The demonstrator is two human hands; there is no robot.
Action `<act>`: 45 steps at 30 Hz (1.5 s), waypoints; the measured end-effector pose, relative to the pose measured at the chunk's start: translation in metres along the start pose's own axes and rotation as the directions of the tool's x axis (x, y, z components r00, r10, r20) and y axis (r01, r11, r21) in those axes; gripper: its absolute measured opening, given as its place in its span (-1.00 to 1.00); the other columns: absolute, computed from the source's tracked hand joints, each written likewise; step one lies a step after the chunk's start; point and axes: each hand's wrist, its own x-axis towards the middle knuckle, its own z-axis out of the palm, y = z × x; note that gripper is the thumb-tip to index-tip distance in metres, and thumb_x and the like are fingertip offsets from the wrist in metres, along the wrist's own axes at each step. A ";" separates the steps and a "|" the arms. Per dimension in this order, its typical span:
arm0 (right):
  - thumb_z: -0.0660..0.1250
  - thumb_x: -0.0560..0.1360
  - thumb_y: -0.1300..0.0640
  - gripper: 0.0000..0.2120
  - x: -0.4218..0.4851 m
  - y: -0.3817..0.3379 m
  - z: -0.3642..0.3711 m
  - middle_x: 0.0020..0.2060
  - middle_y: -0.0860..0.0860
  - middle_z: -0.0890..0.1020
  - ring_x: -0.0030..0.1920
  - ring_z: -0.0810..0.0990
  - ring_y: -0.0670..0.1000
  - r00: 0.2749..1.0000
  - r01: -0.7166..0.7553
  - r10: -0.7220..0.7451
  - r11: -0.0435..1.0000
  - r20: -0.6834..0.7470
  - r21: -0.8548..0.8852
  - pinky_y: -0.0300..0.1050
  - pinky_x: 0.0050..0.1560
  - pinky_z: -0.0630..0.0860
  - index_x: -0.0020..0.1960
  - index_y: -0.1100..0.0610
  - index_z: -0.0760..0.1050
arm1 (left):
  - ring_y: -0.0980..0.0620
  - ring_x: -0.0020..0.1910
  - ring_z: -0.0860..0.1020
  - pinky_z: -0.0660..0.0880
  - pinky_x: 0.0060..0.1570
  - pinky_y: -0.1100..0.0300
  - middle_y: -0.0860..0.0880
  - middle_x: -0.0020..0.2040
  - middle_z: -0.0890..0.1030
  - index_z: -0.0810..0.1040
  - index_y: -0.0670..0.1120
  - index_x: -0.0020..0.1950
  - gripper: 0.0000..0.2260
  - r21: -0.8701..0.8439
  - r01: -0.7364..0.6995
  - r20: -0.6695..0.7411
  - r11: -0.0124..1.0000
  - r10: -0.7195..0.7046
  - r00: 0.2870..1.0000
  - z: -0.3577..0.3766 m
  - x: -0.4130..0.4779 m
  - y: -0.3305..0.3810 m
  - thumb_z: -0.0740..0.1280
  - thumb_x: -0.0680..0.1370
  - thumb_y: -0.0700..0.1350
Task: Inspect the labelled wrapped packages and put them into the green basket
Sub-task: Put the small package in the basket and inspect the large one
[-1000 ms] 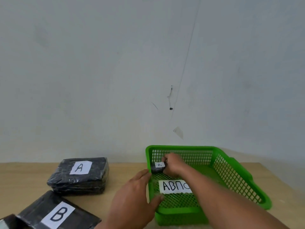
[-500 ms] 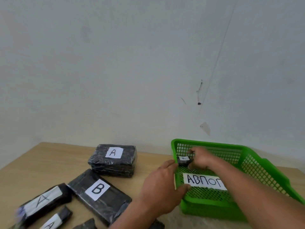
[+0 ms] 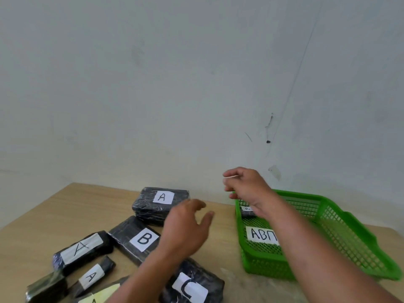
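Left grip (image 3: 185, 230) spread, empty, near far package A (image 3: 150, 204): best taken by its sides, label uppermost; right grip (image 3: 247, 184) loosely curled, apparently empty, above green basket (image 3: 266, 262).

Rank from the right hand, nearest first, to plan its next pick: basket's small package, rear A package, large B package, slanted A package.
1. Small package, in basket below right hand.
2. Rear A package, leftward.
3. Large B package, left, closer.
4. Slanted A package, far left.
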 end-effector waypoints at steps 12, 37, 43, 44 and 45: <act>0.34 0.62 -0.09 -0.63 -0.005 0.036 0.129 0.19 0.05 0.56 0.10 0.55 0.03 0.950 -0.307 0.304 0.951 0.064 0.039 -0.08 0.15 0.50 0.33 0.10 0.46 | -0.19 0.35 0.51 0.48 0.29 -0.05 -0.20 0.41 0.53 0.29 -0.09 0.56 -0.44 0.003 0.463 0.056 0.887 -0.462 0.885 -0.065 0.023 -0.091 0.31 0.63 0.10; 0.45 0.39 0.16 -0.47 -0.203 0.059 0.028 0.16 0.19 0.71 0.11 0.73 0.14 0.988 0.011 -0.087 0.858 0.124 0.513 0.08 0.08 0.61 0.33 -0.14 0.59 | -0.08 -0.18 0.76 0.67 -0.29 0.10 -0.15 -0.03 0.77 0.52 0.21 0.34 -0.57 -0.841 0.418 0.393 0.343 -0.143 0.908 -0.087 -0.127 -0.008 0.39 0.56 -0.20; 0.50 0.37 -0.01 -0.57 -0.240 0.088 0.011 0.03 0.20 0.71 0.05 0.72 0.19 0.990 -0.039 -0.040 0.841 0.135 0.539 0.18 0.12 0.60 0.14 0.15 0.49 | -0.22 -0.09 0.69 0.67 -0.09 -0.03 -0.26 -0.02 0.70 0.59 -0.13 0.15 -0.80 -0.780 0.482 0.469 0.398 -0.138 0.872 -0.055 -0.157 0.010 0.45 0.54 -0.16; 0.51 0.37 -0.03 -0.54 -0.240 0.090 0.010 0.02 0.21 0.71 0.04 0.72 0.20 0.994 -0.045 -0.019 0.839 0.112 0.542 0.21 0.14 0.59 0.14 0.17 0.47 | -0.21 -0.12 0.68 0.66 -0.10 -0.02 -0.25 -0.07 0.69 0.58 -0.15 0.07 -0.87 -0.775 0.478 0.466 0.414 -0.136 0.874 -0.051 -0.157 0.014 0.44 0.56 -0.16; 0.50 0.37 -0.03 -0.53 -0.239 0.092 0.010 0.00 0.22 0.70 0.02 0.72 0.21 0.997 -0.043 -0.003 0.837 0.083 0.545 0.21 0.12 0.60 0.14 0.20 0.45 | -0.20 -0.15 0.66 0.65 -0.12 -0.01 -0.24 -0.10 0.68 0.58 -0.15 0.01 -0.90 -0.774 0.471 0.463 0.423 -0.131 0.877 -0.048 -0.156 0.019 0.44 0.56 -0.17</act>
